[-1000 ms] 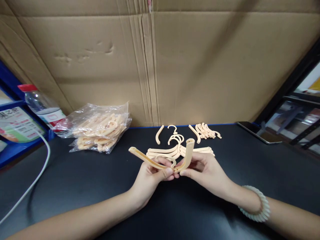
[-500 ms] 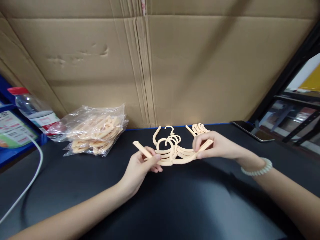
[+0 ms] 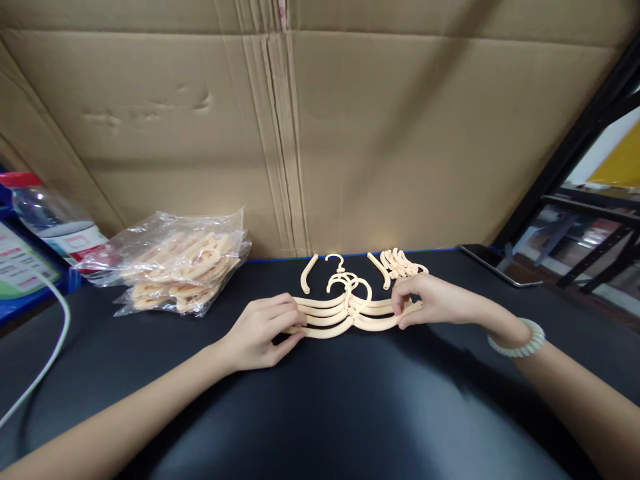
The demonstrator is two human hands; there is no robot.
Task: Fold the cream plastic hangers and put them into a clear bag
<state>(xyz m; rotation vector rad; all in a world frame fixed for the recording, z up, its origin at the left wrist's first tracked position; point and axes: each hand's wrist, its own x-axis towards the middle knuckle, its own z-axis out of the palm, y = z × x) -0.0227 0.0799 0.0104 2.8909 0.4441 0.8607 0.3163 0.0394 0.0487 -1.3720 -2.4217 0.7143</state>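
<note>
Several cream plastic clothes hangers lie in a row on the dark table, their hooks overlapping. The nearest clothes hanger (image 3: pixel 327 331) is pinched at both ends: my left hand (image 3: pixel 267 330) is closed on its left arm, and my right hand (image 3: pixel 425 301) grips its right arm between thumb and fingers. Behind the row lie a loose hook (image 3: pixel 335 261), a left hanger arm piece (image 3: pixel 309 273) and a right hanger arm piece (image 3: pixel 379 270). A pile of small hooks (image 3: pixel 397 263) sits just beyond my right hand.
Clear plastic bags of hanger parts (image 3: pixel 187 263) lie stacked on the left. Behind them stand a red-capped bottle (image 3: pixel 55 217) and a blue bin (image 3: pixel 37 293). A white cable (image 3: pixel 65 327) curves at the left edge. A phone (image 3: pixel 500 265) rests at the back right. A cardboard wall (image 3: pixel 400 133) closes off the back.
The held hanger has come down from above the others and now lies at the front of the row. My left hand has turned palm down over its left end.
</note>
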